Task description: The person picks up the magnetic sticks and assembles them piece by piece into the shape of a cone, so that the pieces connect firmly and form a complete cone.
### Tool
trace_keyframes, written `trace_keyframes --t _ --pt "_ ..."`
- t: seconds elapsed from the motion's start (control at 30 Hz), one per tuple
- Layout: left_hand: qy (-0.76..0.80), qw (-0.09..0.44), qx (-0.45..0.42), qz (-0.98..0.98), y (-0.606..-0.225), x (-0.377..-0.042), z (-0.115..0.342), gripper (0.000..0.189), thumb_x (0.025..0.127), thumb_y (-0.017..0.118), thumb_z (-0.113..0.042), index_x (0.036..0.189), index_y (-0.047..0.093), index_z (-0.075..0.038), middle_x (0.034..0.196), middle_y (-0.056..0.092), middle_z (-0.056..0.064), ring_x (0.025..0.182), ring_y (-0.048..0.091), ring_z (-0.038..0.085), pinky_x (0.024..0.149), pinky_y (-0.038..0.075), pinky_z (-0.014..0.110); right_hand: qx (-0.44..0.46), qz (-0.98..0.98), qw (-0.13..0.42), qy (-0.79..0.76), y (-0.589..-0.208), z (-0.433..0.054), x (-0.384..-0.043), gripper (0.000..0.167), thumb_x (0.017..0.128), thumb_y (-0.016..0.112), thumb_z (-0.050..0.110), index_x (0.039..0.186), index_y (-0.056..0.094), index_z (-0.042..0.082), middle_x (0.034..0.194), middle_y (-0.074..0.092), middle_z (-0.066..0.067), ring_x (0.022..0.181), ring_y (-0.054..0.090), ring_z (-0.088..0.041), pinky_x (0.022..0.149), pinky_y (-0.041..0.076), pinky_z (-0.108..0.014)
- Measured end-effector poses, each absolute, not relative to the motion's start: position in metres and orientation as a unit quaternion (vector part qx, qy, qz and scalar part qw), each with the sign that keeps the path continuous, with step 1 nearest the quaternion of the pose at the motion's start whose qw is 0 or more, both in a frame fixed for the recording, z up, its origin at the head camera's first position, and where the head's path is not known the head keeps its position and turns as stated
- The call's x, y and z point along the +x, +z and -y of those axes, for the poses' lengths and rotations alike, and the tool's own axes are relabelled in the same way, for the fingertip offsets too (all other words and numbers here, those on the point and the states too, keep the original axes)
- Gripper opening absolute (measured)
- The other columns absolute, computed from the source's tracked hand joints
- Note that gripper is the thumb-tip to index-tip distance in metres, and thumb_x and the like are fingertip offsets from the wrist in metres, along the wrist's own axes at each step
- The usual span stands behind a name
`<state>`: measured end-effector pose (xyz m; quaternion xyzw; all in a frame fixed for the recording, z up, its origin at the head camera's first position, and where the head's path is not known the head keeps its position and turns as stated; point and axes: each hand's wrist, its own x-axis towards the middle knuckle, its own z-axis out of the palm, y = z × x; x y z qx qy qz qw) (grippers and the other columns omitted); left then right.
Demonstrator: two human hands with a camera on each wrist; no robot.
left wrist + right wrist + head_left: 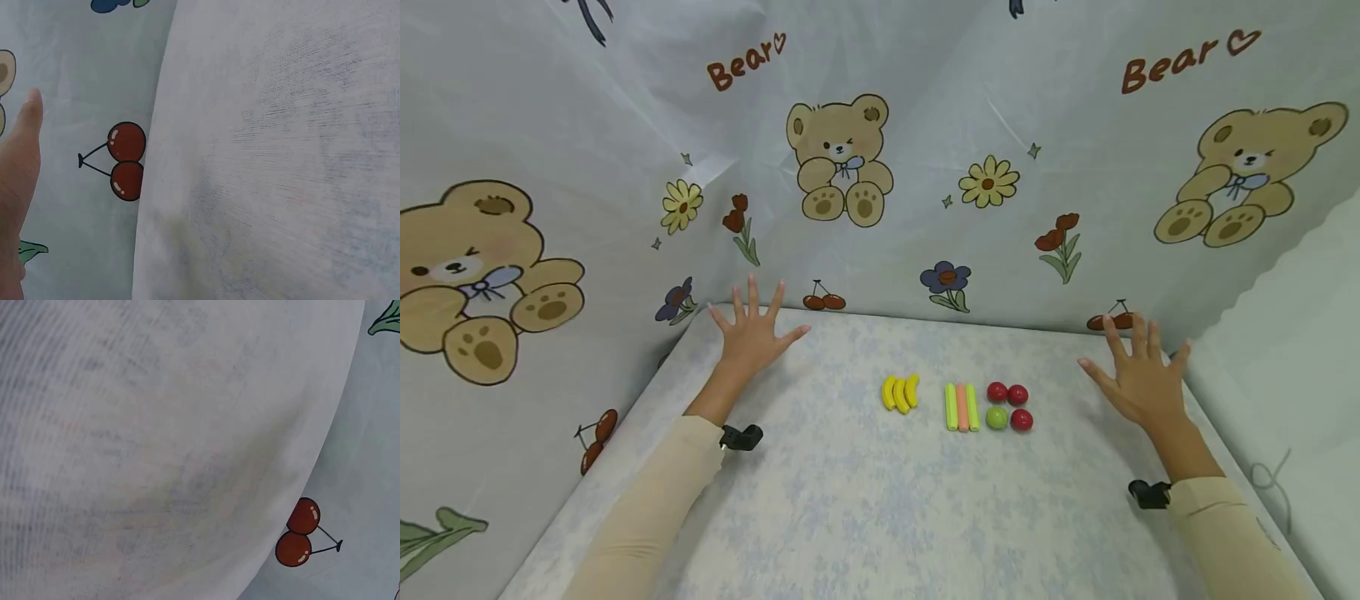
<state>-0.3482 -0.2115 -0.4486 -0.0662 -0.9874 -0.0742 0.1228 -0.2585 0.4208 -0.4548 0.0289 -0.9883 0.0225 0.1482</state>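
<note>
In the head view my left hand (750,335) is over the far left part of the table, fingers spread wide and holding nothing. My right hand (1144,383) is over the far right part, likewise spread and holding nothing. Between them lie three small yellow toy bananas (900,393) in a row. Beside these, three short sticks lie side by side: an orange stick (962,407) between two yellow-green sticks (951,407). Closest to my right hand are three red toy fruits (1021,419) and a green one (996,417). A thumb (19,169) shows in the left wrist view.
A pale blue-white patterned cloth covers the table (865,508). A curtain (910,142) printed with bears, flowers and cherries rises behind its far edge and along the left. White sheeting (1300,358) with a thin cord hangs at the right.
</note>
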Motion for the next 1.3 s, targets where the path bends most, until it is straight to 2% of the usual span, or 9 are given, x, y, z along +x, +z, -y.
trace_keyframes --t 0.13,0.27,0.33,0.47,0.6,0.77,0.87,1.0,1.3 --pt "-0.101 0.113 -0.082 0.985 -0.447 -0.348 0.205 0.097 0.091 0.039 -0.082 0.165 0.003 -0.031 0.167 -0.011 0.023 0.151 0.001 0.052 0.107 -0.003 0.082 0.028 0.989 0.138 0.041 -0.454 -0.414 -0.254 0.094 0.099 0.036 0.071 0.164 -0.007 0.019 0.165 -0.013 -0.027 0.151 -0.010 -0.049 0.105 -0.016 -0.079" --pt "-0.129 0.067 -0.100 0.984 -0.449 -0.341 0.196 0.090 0.096 0.045 -0.073 0.165 0.014 -0.023 0.166 0.001 0.029 0.147 0.022 0.052 0.108 0.023 0.078 0.028 0.987 0.129 0.086 -0.457 -0.401 -0.246 0.095 0.100 0.041 0.068 0.164 0.000 0.010 0.163 0.007 -0.034 0.149 0.007 -0.054 0.107 -0.007 -0.080" --pt "-0.138 0.046 -0.107 0.984 -0.453 -0.337 0.192 0.088 0.097 0.045 -0.071 0.164 0.019 -0.020 0.165 0.009 0.030 0.143 0.031 0.053 0.102 0.036 0.073 0.034 0.985 0.130 0.109 -0.457 -0.394 -0.240 0.092 0.101 0.043 0.064 0.163 0.008 0.004 0.160 0.018 -0.036 0.146 0.017 -0.055 0.110 0.002 -0.080" --pt "-0.171 0.019 -0.118 0.978 -0.458 -0.327 0.182 0.082 0.098 0.050 -0.066 0.161 0.031 -0.016 0.161 0.025 0.029 0.137 0.041 0.052 0.093 0.047 0.068 0.048 0.982 0.112 0.142 -0.455 -0.379 -0.227 0.085 0.103 0.047 0.058 0.158 0.025 -0.004 0.153 0.034 -0.036 0.137 0.036 -0.056 0.105 0.028 -0.076" --pt "-0.209 0.010 -0.135 0.968 -0.462 -0.318 0.166 0.072 0.099 0.057 -0.058 0.156 0.043 -0.016 0.152 0.044 0.023 0.131 0.051 0.044 0.092 0.050 0.064 0.053 0.980 0.094 0.165 -0.454 -0.366 -0.213 0.076 0.102 0.052 0.055 0.149 0.044 -0.004 0.146 0.045 -0.034 0.127 0.049 -0.054 0.093 0.045 -0.071" --pt "-0.238 -0.003 -0.146 0.960 -0.469 -0.313 0.139 0.063 0.097 0.061 -0.057 0.147 0.056 -0.019 0.131 0.063 0.013 0.111 0.064 0.030 0.080 0.056 0.050 0.065 0.979 0.097 0.165 -0.456 -0.351 -0.203 0.058 0.099 0.065 0.046 0.133 0.063 -0.001 0.132 0.060 -0.030 0.106 0.065 -0.047 0.075 0.057 -0.058" --pt "-0.251 -0.016 -0.146 0.957 -0.472 -0.310 0.122 0.056 0.096 0.064 -0.055 0.140 0.062 -0.021 0.119 0.068 0.008 0.095 0.064 0.023 0.068 0.054 0.039 0.069 0.980 0.081 0.166 -0.457 -0.341 -0.200 0.051 0.096 0.071 0.038 0.129 0.066 0.000 0.121 0.068 -0.026 0.096 0.068 -0.041 0.066 0.058 -0.049" --pt "-0.269 -0.026 -0.152 0.951 -0.475 -0.304 0.104 0.048 0.096 0.066 -0.050 0.133 0.068 -0.020 0.105 0.070 0.003 0.077 0.060 0.017 0.057 0.048 0.031 0.076 0.981 0.054 0.171 -0.458 -0.329 -0.198 0.047 0.094 0.074 0.033 0.126 0.068 0.000 0.110 0.072 -0.020 0.091 0.068 -0.034 0.064 0.057 -0.043" --pt "-0.293 -0.048 -0.157 0.942 -0.480 -0.295 0.074 0.041 0.098 0.068 -0.042 0.128 0.070 -0.014 0.088 0.067 -0.001 0.063 0.059 0.013 0.052 0.047 0.029 0.086 0.980 0.027 0.176 -0.457 -0.312 -0.198 0.043 0.088 0.081 0.027 0.121 0.071 0.001 0.102 0.074 -0.015 0.083 0.067 -0.025 0.063 0.056 -0.037"
